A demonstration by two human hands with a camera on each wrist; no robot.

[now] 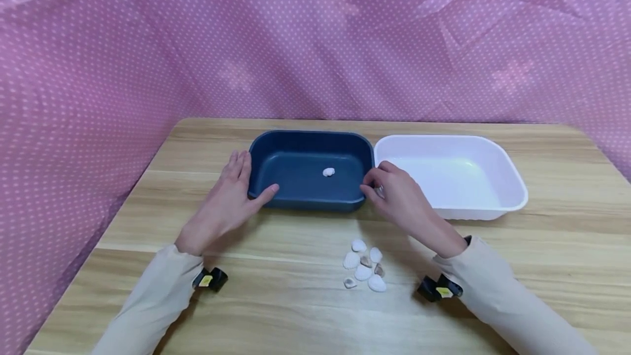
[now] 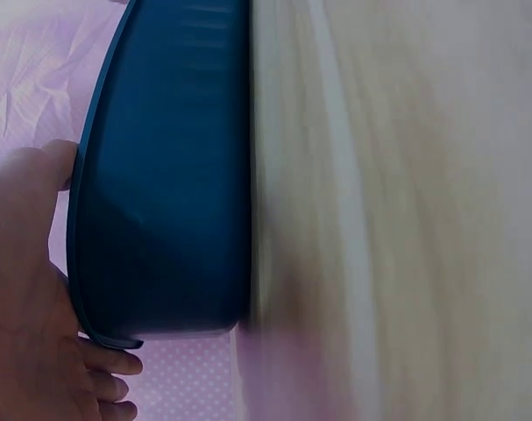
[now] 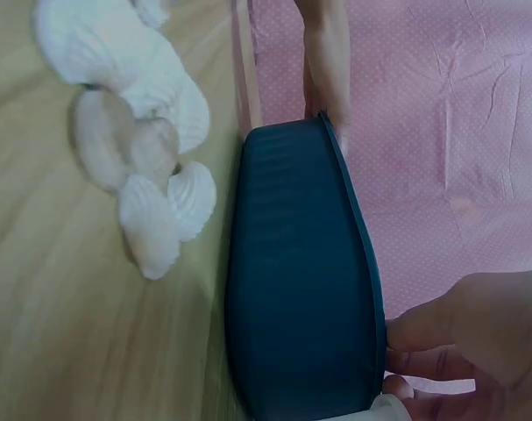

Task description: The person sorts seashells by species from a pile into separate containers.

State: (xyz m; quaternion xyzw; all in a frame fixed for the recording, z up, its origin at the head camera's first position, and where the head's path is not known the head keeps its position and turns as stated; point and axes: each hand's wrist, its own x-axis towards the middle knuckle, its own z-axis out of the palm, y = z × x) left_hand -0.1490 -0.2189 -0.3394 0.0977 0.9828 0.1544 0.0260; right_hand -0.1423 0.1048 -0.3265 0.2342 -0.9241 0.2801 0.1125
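Note:
A dark blue rectangular tub (image 1: 310,201) stands at the middle of the table, with one small white seashell (image 1: 328,172) inside. At its left end lies my left hand (image 1: 229,199), fingers stretched along the outside and thumb over the front rim. My right hand (image 1: 396,190) has bent fingers and grips the rim at the tub's front right corner. Between the right fingers shows a whitish patch; I cannot tell whether it is a shell or the white tub behind. Several white and brownish seashells (image 1: 363,273) lie in a loose group on the table in front.
A white rectangular tub (image 1: 458,179) stands right beside the blue one, partly behind my right hand. Both are on a wood-grain table (image 1: 276,305). Pink dotted cloth (image 1: 305,43) hangs behind and at the sides. Each wrist carries a black strapped camera.

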